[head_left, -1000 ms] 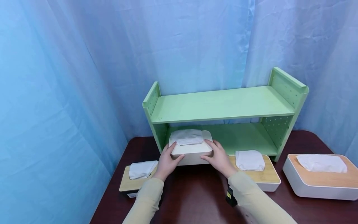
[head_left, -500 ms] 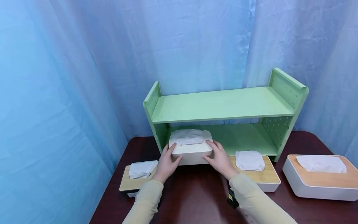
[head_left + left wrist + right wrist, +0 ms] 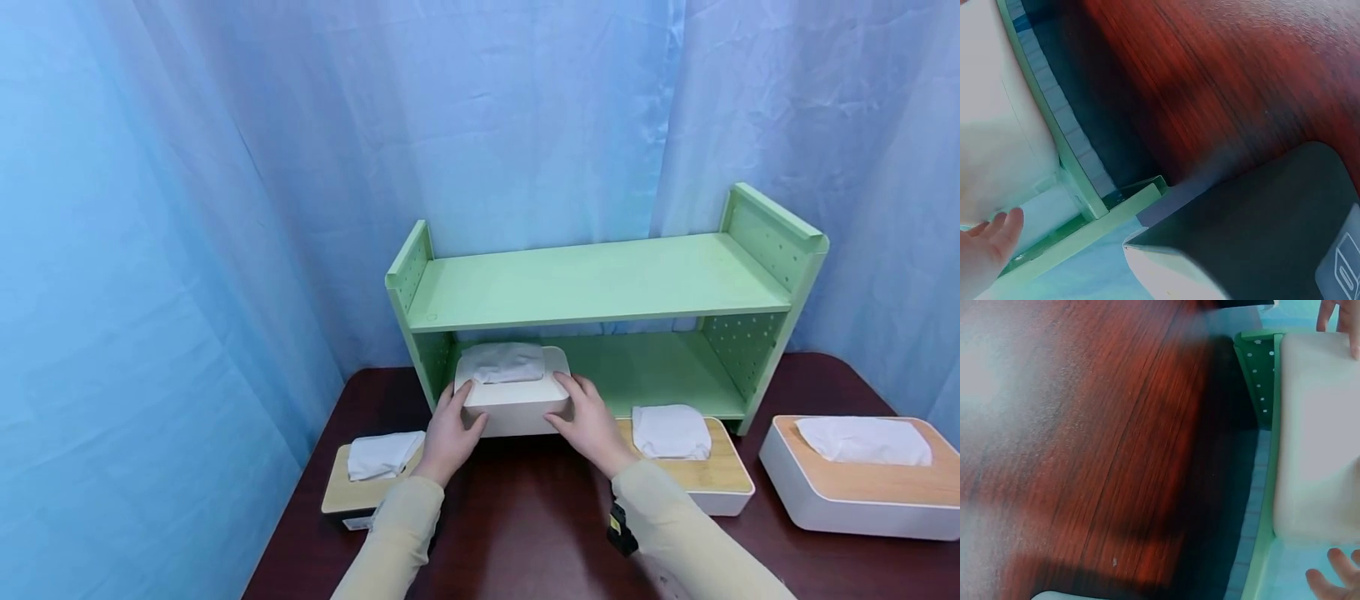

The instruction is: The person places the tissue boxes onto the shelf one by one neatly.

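Note:
A white tissue box (image 3: 517, 421) with a tissue (image 3: 501, 363) lying on its lid is at the left of the green shelf's lower level, covering part of the shelf's front edge. My left hand (image 3: 447, 435) holds its left end and my right hand (image 3: 592, 423) its right end, thumbs toward the front face. In the left wrist view, the left hand's fingers (image 3: 1007, 228) are at the end of the box (image 3: 997, 125). The right wrist view has the right hand's fingers (image 3: 1338, 572) close by the box's near end (image 3: 1319, 437); contact there is unclear.
The green two-level shelf (image 3: 600, 279) stands on a dark red-brown table (image 3: 517, 542). A wood-lidded box with a dark side (image 3: 348, 492) sits left; two white boxes with wooden lids (image 3: 723, 475) (image 3: 832, 512) sit right, all with tissues. Blue curtains (image 3: 525, 125) hang behind.
The white tissue box has shifted slightly up and back toward the shelf, both hands staying at its ends. The other boxes and the shelf keep their places.

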A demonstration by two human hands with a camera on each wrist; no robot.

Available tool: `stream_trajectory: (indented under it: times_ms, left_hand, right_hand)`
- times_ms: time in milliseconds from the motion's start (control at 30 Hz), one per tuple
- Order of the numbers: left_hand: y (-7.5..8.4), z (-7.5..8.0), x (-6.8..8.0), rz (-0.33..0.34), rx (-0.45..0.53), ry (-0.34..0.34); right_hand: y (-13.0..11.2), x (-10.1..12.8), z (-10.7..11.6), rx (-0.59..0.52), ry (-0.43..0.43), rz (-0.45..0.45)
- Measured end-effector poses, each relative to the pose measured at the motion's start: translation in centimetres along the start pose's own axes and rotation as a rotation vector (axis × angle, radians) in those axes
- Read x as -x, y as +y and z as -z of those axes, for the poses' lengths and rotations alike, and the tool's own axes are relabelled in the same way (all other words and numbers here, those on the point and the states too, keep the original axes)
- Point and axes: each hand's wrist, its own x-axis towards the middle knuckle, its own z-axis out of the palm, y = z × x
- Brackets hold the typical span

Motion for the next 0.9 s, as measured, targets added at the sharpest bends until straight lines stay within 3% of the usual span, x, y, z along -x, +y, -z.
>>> stream_trajectory:
  times_ms: [100, 233, 333, 467, 667, 900]
  left_hand:
    - [0.1, 0.4, 0.6, -0.018, -0.028, 0.01]
    - [0.2, 1.1, 1.9, -0.095, -0.098, 0.027]
    - [0.1, 1.4, 2.9, -0.168, -0.186, 0.024]
    - [0.3, 1.4, 4.1, -0.219, -0.326, -0.036]
    - [0.6, 0.8, 5.0, -0.232, -0.441, -0.153]
    - [0.5, 0.7, 4.5, -0.198, -0.407, -0.152]
  right_hand:
    - [0.0, 0.6, 0.5, -0.003, -0.001, 0.023]
    - [-0.2, 1.8, 1.5, 0.043, 0.015, 0.087]
    - [-0.4, 2.8, 2.0, 0.134, 0.023, 0.163]
    - [-0.4, 3.9, 2.0, 0.275, -0.012, 0.246]
    - [-0.4, 4.7, 1.4, 0.392, -0.126, 0.247]
    - [-0.7, 4.3, 1.0, 0.39, -0.128, 0.214]
